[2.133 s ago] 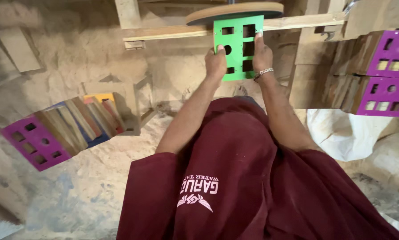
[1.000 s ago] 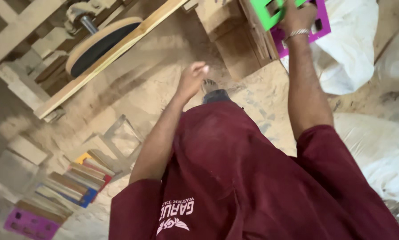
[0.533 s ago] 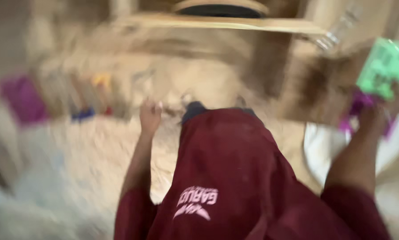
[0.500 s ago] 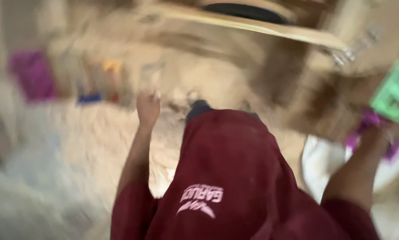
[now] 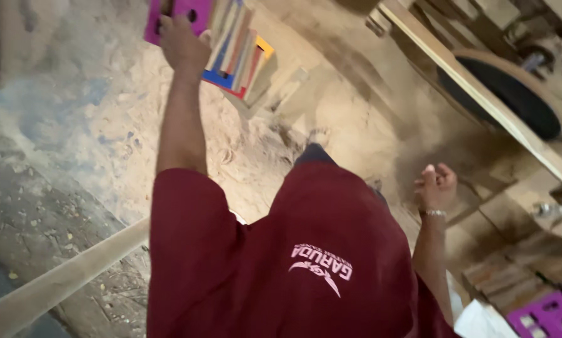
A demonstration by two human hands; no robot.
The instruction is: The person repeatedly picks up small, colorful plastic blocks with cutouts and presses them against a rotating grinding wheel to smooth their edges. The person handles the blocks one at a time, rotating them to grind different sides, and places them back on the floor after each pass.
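At top left, the left hand (image 5: 179, 42) grips the purple board (image 5: 187, 14); the right hand (image 5: 436, 186), loosely curled, hangs empty over sawdust.

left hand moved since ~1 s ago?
Yes. The left hand was empty by the person's knee; now it is stretched out to the row of coloured boards on the sawdust floor, fingers on the purple panel.
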